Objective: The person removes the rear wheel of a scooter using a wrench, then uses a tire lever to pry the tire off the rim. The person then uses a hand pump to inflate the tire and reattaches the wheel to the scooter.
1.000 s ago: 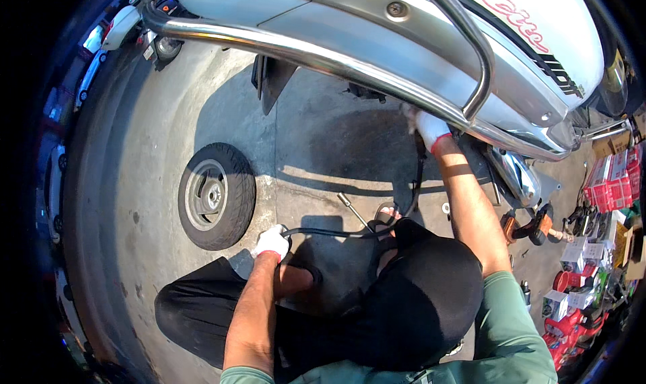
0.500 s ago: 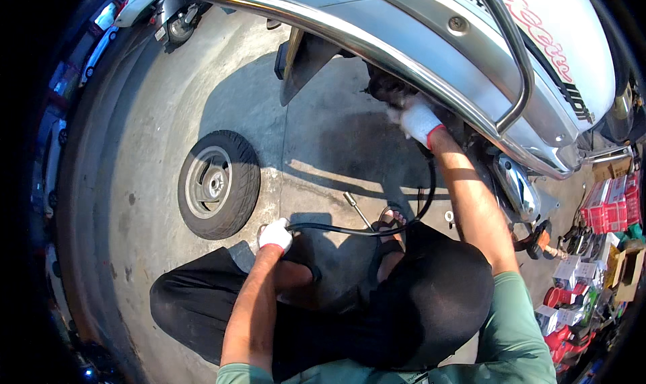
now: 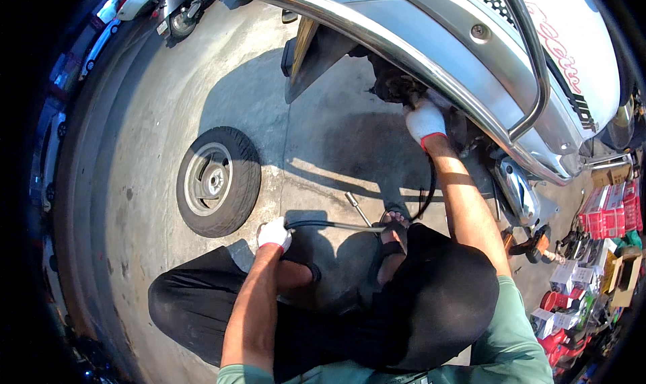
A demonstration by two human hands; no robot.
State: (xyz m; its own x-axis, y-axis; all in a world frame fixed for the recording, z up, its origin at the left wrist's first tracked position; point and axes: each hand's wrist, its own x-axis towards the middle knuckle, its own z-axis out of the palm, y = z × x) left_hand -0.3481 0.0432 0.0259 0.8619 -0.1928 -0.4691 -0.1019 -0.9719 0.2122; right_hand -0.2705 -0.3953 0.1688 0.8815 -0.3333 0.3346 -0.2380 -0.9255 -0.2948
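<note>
My left hand (image 3: 275, 235), in a white glove, is closed around a black hose (image 3: 336, 224) low over the floor. The hose runs right past my foot, then curves up behind my right forearm. My right hand (image 3: 425, 120), in a white glove with a red cuff, reaches under the side of a silver-and-white scooter (image 3: 431, 37). Its fingers are curled beside dark, grimy mechanical parts (image 3: 393, 81); what they grip is hidden. Left of the hands, a removed wheel with a black tyre (image 3: 241, 182) lies on the concrete.
A chrome guard bar (image 3: 377, 47) crosses above my right hand. A metal socket wrench (image 3: 358, 209) lies by my foot. An orange-and-black power tool (image 3: 537, 244), red-and-white boxes (image 3: 609, 209) and assorted parts crowd the right. Another parked scooter (image 3: 178, 14) stands far left.
The whitish haze around my right hand's fingers has gone, and that hand sits slightly further right. The hose between my hands has shifted. My left hand has hardly moved.
</note>
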